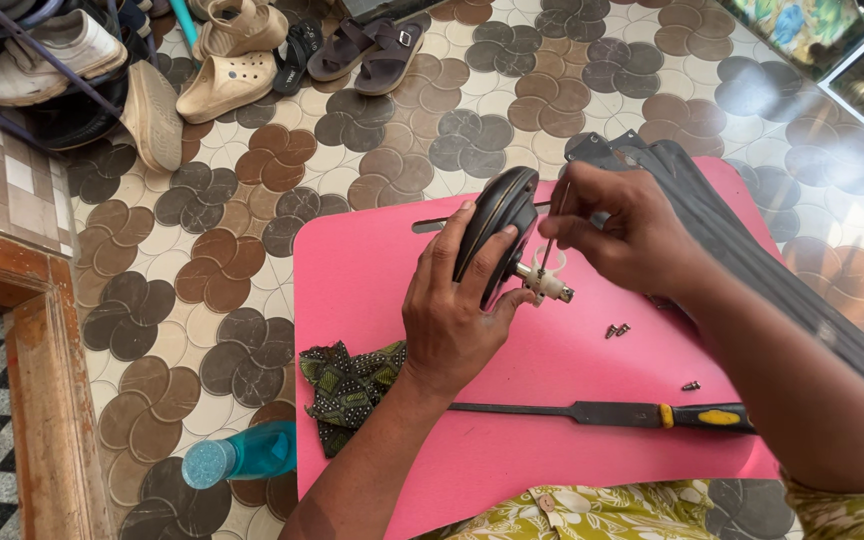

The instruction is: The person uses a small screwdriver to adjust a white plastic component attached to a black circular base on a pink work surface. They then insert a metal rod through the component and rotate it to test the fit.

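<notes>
Gripping black disc (497,228) in left hand (452,310), right hand (617,235) pinching thin tool (552,235), pink board (372,290) beneath.

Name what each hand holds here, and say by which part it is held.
The left hand grips the dark rounded casing around its curved outer shell. The right hand pinches a thin metal tool near its upper end, its tip at the casing's white shaft.

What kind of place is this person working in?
Probably a home, near an entrance: patterned floor tiles, sandals and shoes piled by a rack, and a low pink table serving as a workbench.
</notes>
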